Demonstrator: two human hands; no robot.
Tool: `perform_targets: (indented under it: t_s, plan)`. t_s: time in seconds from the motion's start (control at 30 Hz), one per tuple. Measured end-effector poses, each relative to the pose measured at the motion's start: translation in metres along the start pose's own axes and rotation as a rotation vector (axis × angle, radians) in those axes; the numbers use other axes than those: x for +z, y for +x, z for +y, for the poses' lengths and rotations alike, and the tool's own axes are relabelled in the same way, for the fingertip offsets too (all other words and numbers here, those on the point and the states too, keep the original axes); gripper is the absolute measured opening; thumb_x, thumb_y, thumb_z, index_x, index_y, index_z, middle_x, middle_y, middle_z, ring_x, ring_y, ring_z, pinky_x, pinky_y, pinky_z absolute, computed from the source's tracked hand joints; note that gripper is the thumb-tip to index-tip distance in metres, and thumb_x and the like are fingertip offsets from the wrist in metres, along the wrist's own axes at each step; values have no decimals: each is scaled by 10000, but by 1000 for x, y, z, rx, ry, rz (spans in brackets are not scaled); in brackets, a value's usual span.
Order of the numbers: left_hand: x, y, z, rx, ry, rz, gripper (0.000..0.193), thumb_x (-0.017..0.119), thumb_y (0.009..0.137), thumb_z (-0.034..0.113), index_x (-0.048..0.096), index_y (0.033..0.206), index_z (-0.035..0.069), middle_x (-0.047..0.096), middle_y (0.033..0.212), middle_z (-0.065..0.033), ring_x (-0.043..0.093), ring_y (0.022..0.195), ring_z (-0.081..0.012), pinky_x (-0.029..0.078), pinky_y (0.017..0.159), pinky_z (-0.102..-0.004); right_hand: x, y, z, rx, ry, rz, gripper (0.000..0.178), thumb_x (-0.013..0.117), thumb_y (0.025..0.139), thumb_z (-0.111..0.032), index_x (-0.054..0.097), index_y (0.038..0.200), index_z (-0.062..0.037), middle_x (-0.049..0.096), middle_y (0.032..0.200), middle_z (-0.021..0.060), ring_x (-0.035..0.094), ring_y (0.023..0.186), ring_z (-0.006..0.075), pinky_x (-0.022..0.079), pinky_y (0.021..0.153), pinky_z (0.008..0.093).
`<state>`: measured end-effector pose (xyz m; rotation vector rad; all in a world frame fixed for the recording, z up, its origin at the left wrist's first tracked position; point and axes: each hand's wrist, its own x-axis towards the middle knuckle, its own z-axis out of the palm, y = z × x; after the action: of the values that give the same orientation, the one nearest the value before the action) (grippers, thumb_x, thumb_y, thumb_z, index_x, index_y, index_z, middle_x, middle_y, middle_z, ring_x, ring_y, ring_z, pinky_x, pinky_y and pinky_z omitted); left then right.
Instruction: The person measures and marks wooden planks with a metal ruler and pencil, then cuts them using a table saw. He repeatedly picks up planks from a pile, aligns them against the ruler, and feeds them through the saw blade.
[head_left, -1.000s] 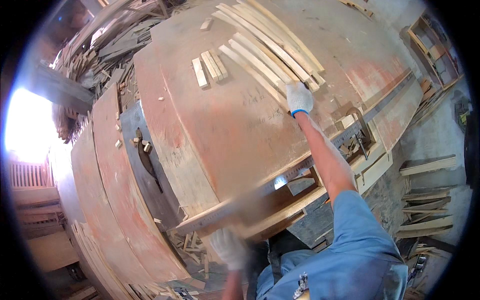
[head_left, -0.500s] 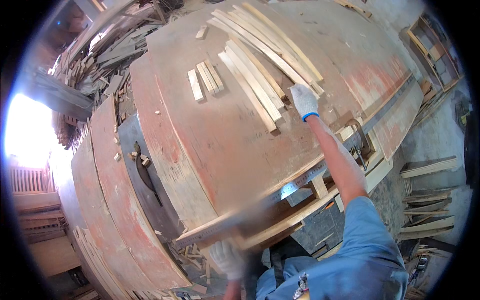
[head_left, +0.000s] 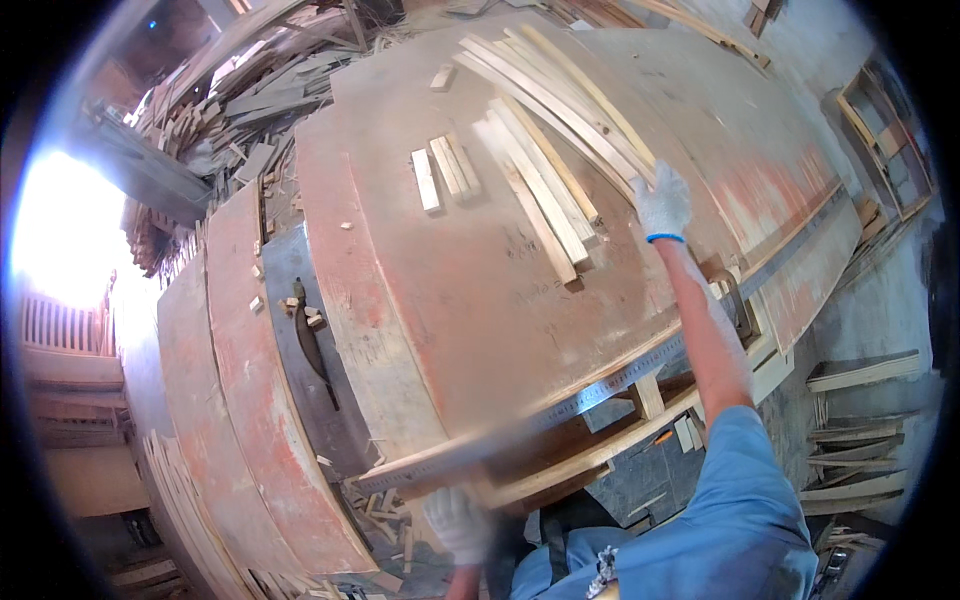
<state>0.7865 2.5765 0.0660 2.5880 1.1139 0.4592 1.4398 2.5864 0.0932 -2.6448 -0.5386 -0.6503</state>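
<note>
My right hand (head_left: 663, 205), in a pale work glove with a blue cuff, reaches across the worktable. Its fingers are apart and touch the near ends of several long wooden strips (head_left: 570, 95). To the left of these lies a second group of long strips (head_left: 540, 185), fanned slightly apart. Several short wooden blocks (head_left: 426, 181) lie further left. My left hand (head_left: 458, 525), gloved too, hangs low by the table's near edge. A smeared patch of the picture blurs it, and its fingers do not show clearly.
A metal ruler strip (head_left: 590, 392) runs along the near edge of the worktable (head_left: 480, 320). At the right of that edge sits a clamp (head_left: 738, 305). A curved dark tool (head_left: 312, 345) lies on a grey plate at left. Scrap wood (head_left: 260, 105) is heaped beyond.
My right hand has moved slightly right and forward onto the strip ends, and its fingers have spread. The whole view has shifted a little. My left hand stays low by the edge.
</note>
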Motion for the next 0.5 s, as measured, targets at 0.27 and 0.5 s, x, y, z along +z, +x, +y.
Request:
perform_targets:
  t_s: [0.27, 0.5]
  plan:
    - [2, 1, 0, -19, -2, 10, 250, 596, 924, 286, 570, 1014, 54, 512, 971, -179, 541, 978, -416, 430, 928, -550, 1, 19, -9, 7, -284, -482, 790, 826, 827, -519, 571, 1402, -42, 733, 1293, 200, 722, 1198, 398, 593, 995, 498]
    - [-14, 17, 16, -80, -38, -68, 257, 592, 916, 317, 567, 926, 61, 495, 926, -179, 546, 940, -416, 431, 913, -531, 21, 37, 11, 26, -209, -456, 580, 852, 807, -478, 701, 1137, -27, 783, 1041, 220, 774, 1025, 369, 611, 886, 508]
